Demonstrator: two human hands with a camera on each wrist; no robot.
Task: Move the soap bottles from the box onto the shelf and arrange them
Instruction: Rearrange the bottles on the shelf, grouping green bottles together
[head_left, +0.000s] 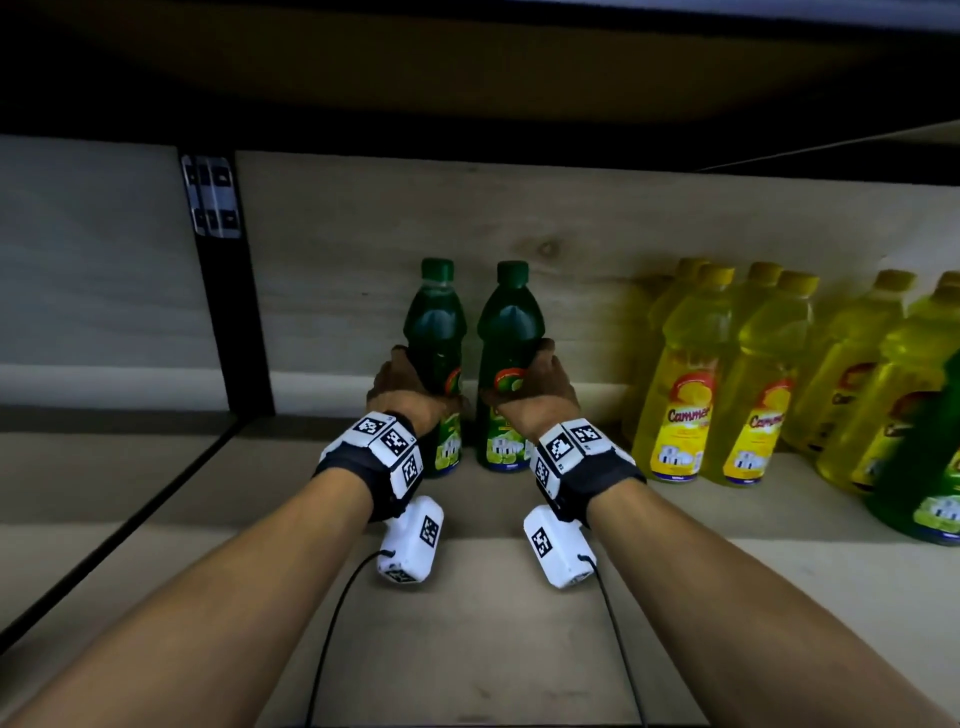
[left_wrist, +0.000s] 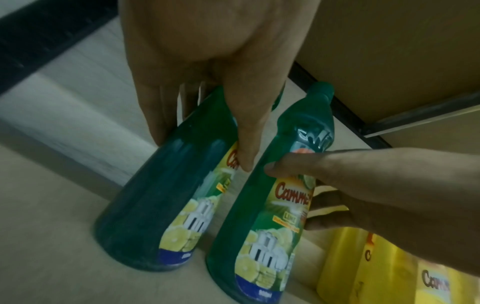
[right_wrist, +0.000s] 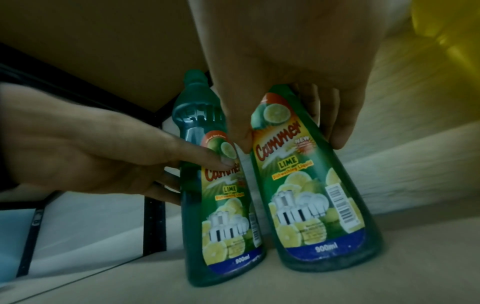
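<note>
Two green lime soap bottles (head_left: 435, 332) (head_left: 509, 338) stand upright, side by side, on the shelf (head_left: 467, 623)

The head camera looks forward and down over both forearms into the shelf (head_left: 519, 597). Each wrist camera sits low and close, looking up along its palm. All three share the two green bottles (head_left: 470, 364); the wrist views' blurred edges perhaps show little else.

On the two green bottles (right_wrist: 311, 185) I read "Cammer", "LIME", "NEW" and "900ml", with a barcode at the label's edge. The yellow bottles (head_left: 685, 395) beside them show "Cammer" too.
</note>
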